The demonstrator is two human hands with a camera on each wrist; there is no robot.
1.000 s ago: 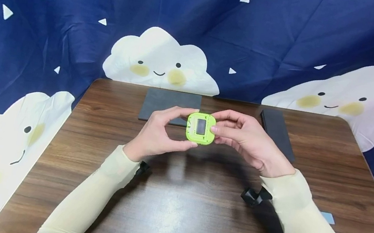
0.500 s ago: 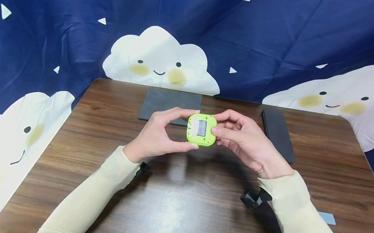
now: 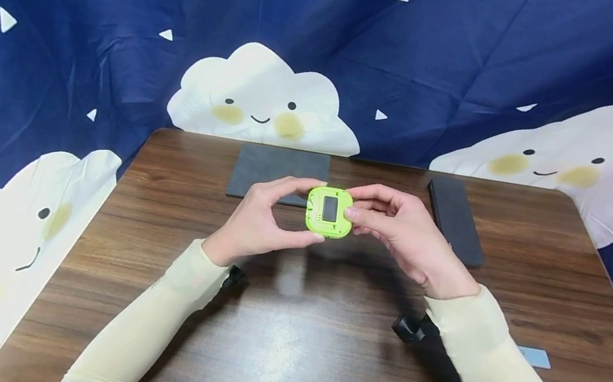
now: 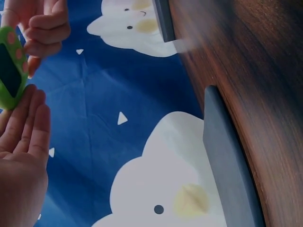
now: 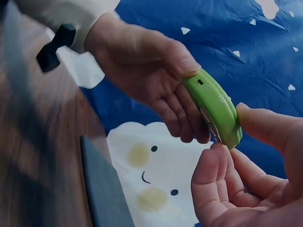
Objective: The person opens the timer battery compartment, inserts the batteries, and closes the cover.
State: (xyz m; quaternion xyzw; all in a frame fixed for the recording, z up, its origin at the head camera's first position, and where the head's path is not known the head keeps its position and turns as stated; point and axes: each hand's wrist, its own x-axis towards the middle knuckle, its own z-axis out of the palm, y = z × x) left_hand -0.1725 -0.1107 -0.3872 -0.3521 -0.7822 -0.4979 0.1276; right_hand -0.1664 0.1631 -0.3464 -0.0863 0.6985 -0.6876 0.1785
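A small lime-green digital timer (image 3: 330, 212) is held up above the table between both hands, its back with a dark rectangle towards the head camera. Its dark screen and pink buttons show on the other side in the left wrist view. My left hand (image 3: 258, 218) grips it across the top and bottom edges, thumb below and forefinger above. At the right edge, my right hand (image 3: 405, 234) pinches it, thumb on the back near the rim and forefinger behind. In the right wrist view the timer (image 5: 215, 109) is seen edge-on, with a small dark slot in its rim.
On the wooden table (image 3: 268, 347), a flat grey board (image 3: 279, 169) lies behind the left hand. A dark oblong block (image 3: 456, 223) sits beyond the right hand. A light blue piece (image 3: 535, 357) lies by the right sleeve. Behind hangs a blue cloud-patterned curtain (image 3: 412, 67).
The timer has tilted slightly, its back rectangle glinting half a second ago and dark again now. The right hand has shifted a little at the edge; the left hand keeps its grip.
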